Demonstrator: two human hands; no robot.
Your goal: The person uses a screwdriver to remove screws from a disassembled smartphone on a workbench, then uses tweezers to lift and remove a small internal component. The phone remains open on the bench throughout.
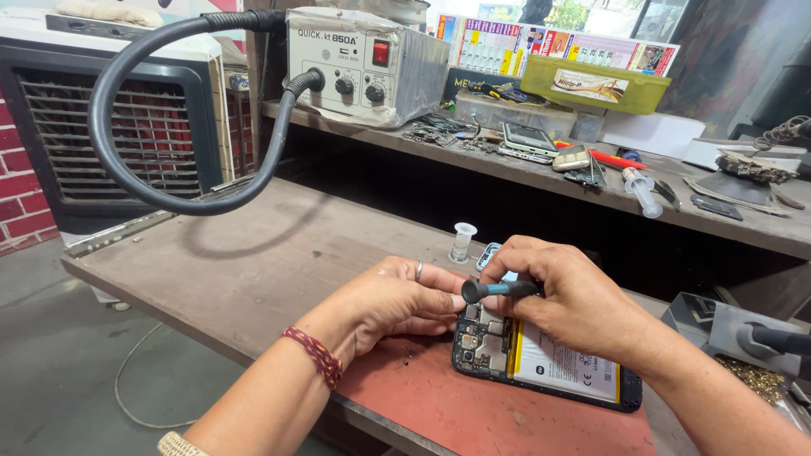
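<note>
My right hand [568,297] grips a dark screwdriver [500,289] over the opened phone [541,359] at lower centre, tip hidden behind fingers, left hand [397,302] curled steadying its top edge, green tray [596,84] contents upper right unreadable.

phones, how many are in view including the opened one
3 that I can make out. The opened phone lies on the red mat under both hands; two more phones lie on the shelf. Others may hide in the clutter.
</note>
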